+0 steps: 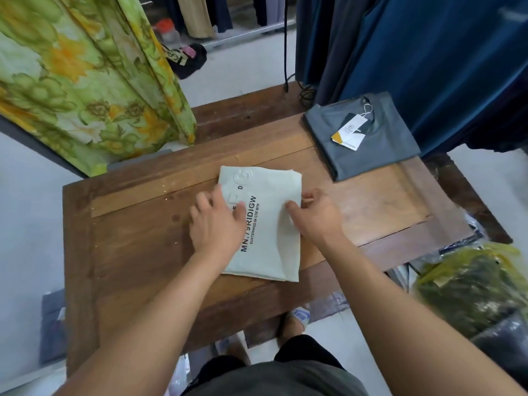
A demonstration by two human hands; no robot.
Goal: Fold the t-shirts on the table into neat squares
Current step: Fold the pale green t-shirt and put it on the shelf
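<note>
Head view looks down on a brown wooden table (pixel 137 252) where a pale cream t-shirt (pixel 268 241) lies folded into a tall rectangle near the middle, printed side up, with black lettering running along its length. The left hand (pixel 217 221) lies flat on the left half of that shirt, fingers spread and palm down, covering part of the lettering; it grips nothing. The right hand (pixel 317 218) sits at the shirt's right edge, its thumb and fingertips curled onto the cloth, apparently pinching a fold there, though the exact grip is hard to make out.

At the far right corner of the table rests a grey t-shirt (pixel 368 144), already folded square, with a white and yellow hang tag (pixel 350 132) lying on top of it. It is well apart from the cream shirt.

Green and yellow floral fabric (pixel 85 81) hangs beyond the table's far left corner, and dark blue garments (pixel 428 52) hang behind the far right. A plastic-wrapped green bundle (pixel 471 284) sits off the table's right side.
</note>
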